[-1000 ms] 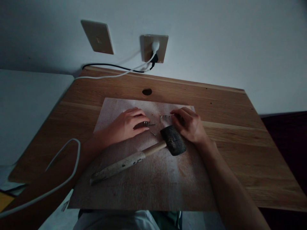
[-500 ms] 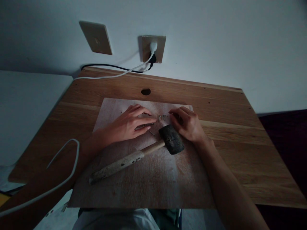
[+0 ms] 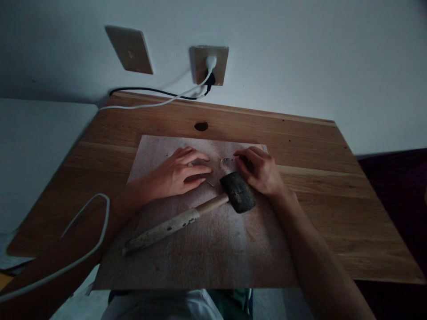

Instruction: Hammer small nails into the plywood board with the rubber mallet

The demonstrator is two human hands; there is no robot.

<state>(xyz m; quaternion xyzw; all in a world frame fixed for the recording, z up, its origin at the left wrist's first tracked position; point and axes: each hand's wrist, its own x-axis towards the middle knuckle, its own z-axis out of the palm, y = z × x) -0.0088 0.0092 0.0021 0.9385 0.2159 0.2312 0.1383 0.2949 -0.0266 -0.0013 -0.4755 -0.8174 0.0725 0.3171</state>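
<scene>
My left hand [image 3: 182, 173] rests palm down on a thin board [image 3: 207, 249], its fingers spread and apart. A thin metal piece [image 3: 210, 182] shows by its fingertips. To the right of them lie several small thin metal pieces [image 3: 224, 162], like nails, side by side. My right hand [image 3: 258, 171] is curled on the board just right of these, thumb and index tips close together; whatever they pinch is too small to make out. Nearer me lies a mallet with a black head [image 3: 237, 192] and a worn wooden handle [image 3: 163, 230], untouched by either hand.
The board lies on a wooden table [image 3: 320, 200] with a round hole [image 3: 201, 126] near the back. A wall socket [image 3: 218, 66] holds two plugs with a white and a black cable. A white cable [image 3: 103, 231] loops over my left forearm.
My left fingers have drawn back slightly to the left, away from the small metal pieces. My right hand and the mallet stay in place; the view has shifted slightly.
</scene>
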